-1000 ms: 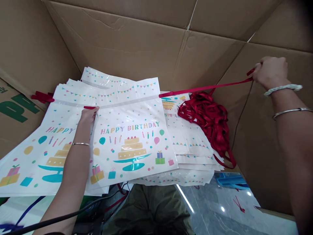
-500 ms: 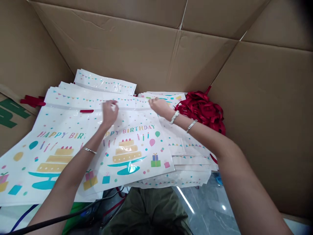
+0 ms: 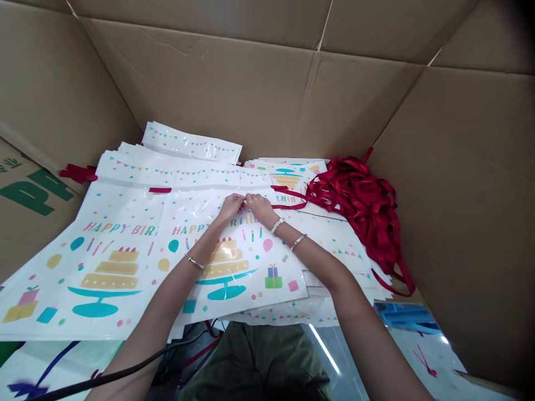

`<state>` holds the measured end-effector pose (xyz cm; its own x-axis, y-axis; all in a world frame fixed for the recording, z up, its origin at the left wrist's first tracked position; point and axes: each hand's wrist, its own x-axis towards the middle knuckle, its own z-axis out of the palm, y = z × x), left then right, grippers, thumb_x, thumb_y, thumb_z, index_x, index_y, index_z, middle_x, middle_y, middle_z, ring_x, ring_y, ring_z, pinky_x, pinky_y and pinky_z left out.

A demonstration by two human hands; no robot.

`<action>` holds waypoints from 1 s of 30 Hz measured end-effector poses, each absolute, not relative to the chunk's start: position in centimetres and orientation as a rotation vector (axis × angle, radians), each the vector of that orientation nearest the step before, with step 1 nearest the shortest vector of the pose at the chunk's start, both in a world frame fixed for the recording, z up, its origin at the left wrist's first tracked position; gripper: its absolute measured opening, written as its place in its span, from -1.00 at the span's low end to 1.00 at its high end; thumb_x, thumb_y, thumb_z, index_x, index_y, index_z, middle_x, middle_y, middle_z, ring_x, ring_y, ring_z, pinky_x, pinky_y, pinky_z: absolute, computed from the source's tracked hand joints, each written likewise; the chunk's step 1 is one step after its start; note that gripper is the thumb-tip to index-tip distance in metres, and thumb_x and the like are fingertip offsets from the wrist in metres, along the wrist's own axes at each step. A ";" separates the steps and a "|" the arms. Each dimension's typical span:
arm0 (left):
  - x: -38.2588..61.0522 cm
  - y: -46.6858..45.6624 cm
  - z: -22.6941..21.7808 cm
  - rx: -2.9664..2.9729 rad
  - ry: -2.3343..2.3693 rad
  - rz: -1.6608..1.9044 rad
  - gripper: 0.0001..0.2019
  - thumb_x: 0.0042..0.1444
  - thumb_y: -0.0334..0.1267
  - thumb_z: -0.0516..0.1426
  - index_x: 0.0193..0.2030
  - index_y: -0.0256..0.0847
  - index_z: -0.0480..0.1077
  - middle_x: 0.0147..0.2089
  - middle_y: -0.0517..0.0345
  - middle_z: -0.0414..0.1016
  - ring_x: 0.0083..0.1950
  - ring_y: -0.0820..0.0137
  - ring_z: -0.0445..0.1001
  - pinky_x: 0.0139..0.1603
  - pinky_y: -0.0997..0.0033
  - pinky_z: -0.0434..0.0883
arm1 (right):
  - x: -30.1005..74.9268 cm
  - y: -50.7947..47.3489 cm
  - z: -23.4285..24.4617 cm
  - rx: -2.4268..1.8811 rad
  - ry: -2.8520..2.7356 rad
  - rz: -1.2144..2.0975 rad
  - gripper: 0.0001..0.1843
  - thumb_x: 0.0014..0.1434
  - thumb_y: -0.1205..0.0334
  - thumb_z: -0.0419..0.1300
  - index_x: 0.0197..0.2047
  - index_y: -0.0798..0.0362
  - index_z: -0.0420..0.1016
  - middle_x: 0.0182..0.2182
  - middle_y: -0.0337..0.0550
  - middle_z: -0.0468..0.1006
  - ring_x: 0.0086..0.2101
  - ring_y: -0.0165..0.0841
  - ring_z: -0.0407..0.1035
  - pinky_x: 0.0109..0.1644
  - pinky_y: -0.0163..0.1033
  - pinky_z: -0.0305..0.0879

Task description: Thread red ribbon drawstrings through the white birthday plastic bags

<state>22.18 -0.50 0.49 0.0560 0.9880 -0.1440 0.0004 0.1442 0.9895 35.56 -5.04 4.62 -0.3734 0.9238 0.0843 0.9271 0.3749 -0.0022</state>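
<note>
My left hand and my right hand meet over a white plastic bag printed with HAPPY BIRTHDAY, a cake, balloons and gifts. The fingers of both are pinched together at the tips. What they pinch, if anything, is too small to make out. A red ribbon lies just beyond my right hand, by the bag's upper right edge. Under my left forearm another such bag lies partly overlapped, with a short red strip near its top band.
A heap of red ribbon lies at the right, trailing over the pile's edge. More printed bags are stacked behind. Tall cardboard walls enclose the back and sides. A black cable crosses the lower left, above the floor.
My left hand has moved right and my right hand nearer to me, so they now meet. Red ribbon shows beside the bag's upper right. The view has shifted slightly left.
</note>
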 end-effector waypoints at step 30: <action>21.5 -1.2 -1.6 1.219 1.112 1.313 -0.70 0.12 -0.03 0.36 -0.28 -0.27 0.58 -0.35 0.03 0.62 -0.34 0.34 0.54 -0.28 0.41 0.44 | 39.5 -1.7 2.1 -1.296 -1.850 0.747 -0.80 0.27 0.15 0.17 -0.36 0.07 0.42 -0.32 -0.21 0.55 -0.26 -0.35 0.36 -0.11 -0.28 0.24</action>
<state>21.48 -1.22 -1.62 -0.0066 0.9958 0.0917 -0.0739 -0.0919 0.9930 39.49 -1.72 2.06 -0.2116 0.9468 0.2424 0.5134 0.3187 -0.7967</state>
